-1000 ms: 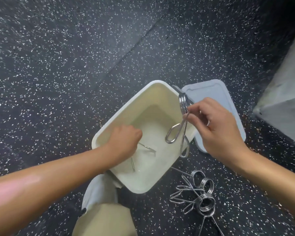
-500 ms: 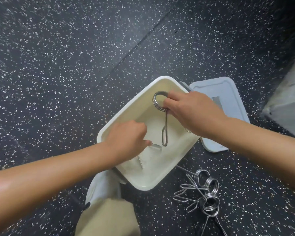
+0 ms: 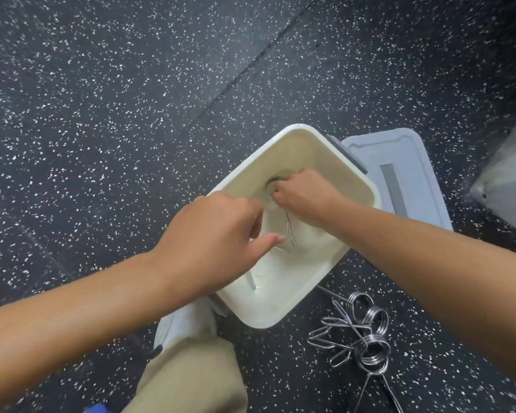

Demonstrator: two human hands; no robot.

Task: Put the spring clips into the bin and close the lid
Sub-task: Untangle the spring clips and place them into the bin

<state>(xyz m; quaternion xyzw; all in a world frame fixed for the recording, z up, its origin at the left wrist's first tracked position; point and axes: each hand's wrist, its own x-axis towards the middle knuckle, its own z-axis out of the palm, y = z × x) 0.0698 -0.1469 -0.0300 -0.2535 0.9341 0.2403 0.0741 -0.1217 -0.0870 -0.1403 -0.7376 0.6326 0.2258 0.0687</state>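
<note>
**A:** Where are your hands?

**B:** Your left hand [image 3: 218, 242] hangs over the near side of the bin [image 3: 280, 318], fingers loosely curled and the thumb stuck out. Two thin wire ends show under it on the bin floor, but I cannot tell whether you are gripping anything. Your right hand [image 3: 304, 198] is deeper inside, pinched closed on a spring clip [image 3: 289, 231]: the coil sits at your fingertips and the wire legs point down toward the white bottom.

**A:** And nearer to you?

**B:** Your knee [image 3: 191, 377] in tan cloth is right below the bin's near corner. To the right of it, on the speckled floor [image 3: 116, 114], a tangled pile of spring clips [image 3: 361, 338] lies just beside the bin, outside it.

**A:** Further out?

**B:** The grey lid [image 3: 405, 174] lies flat on the floor against the bin's far right side, off the bin. Beyond it, at the right edge, stands a pale grey block [image 3: 510, 180].
</note>
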